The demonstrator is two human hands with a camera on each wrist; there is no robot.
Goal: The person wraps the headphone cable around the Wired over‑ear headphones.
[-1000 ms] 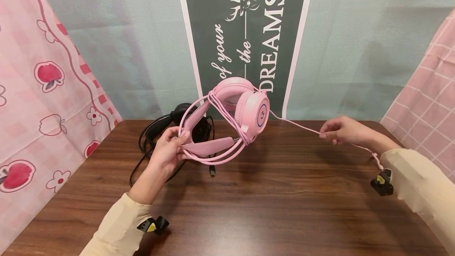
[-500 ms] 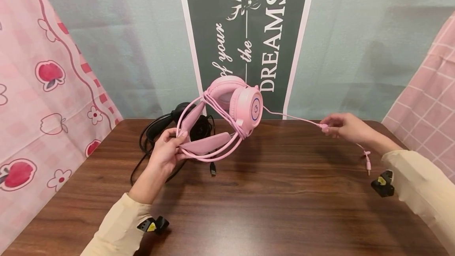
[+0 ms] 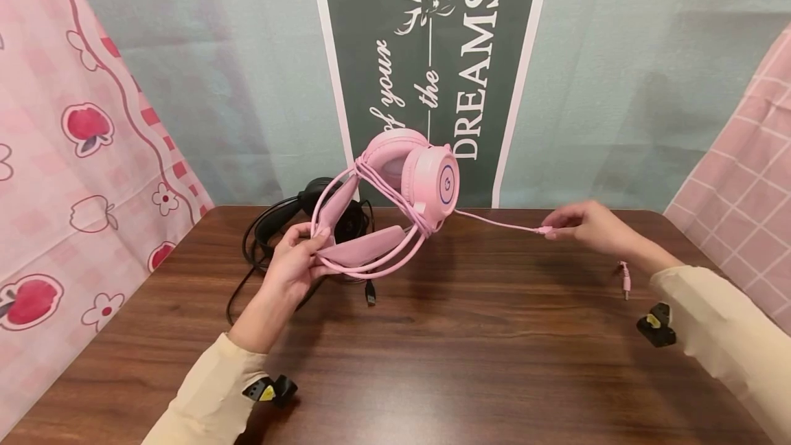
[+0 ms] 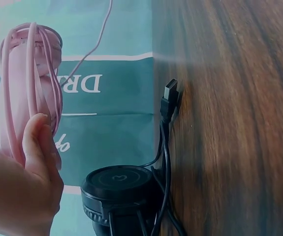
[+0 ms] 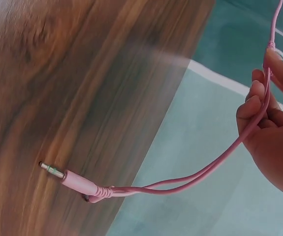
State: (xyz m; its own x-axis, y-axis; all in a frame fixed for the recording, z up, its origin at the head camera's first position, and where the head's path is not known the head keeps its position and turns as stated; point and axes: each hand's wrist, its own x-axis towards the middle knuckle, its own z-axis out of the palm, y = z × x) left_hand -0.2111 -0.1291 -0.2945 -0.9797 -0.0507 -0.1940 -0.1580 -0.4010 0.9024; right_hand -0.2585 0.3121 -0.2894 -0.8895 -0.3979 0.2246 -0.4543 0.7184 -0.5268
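The left sleeve (image 3: 207,390) and right sleeve (image 3: 719,321) are cream cloth, ending short of the bare left hand (image 3: 293,263) and right hand (image 3: 590,226). A left block (image 3: 272,391) and right block (image 3: 656,325), both black and yellow, jut from their inner edges.

Held headset (image 3: 426,184) above table (image 3: 469,362), just right of left hand (image 3: 293,259) gripping its band. Second headset (image 3: 314,198) on table, behind left hand. USB plug (image 3: 370,292) in front of second headset. Right hand (image 3: 590,226) well right, on cord (image 3: 500,224) running from held headset. Audio plug (image 3: 626,281) below right forearm (image 3: 654,256). Cloth (image 3: 608,88) behind table.
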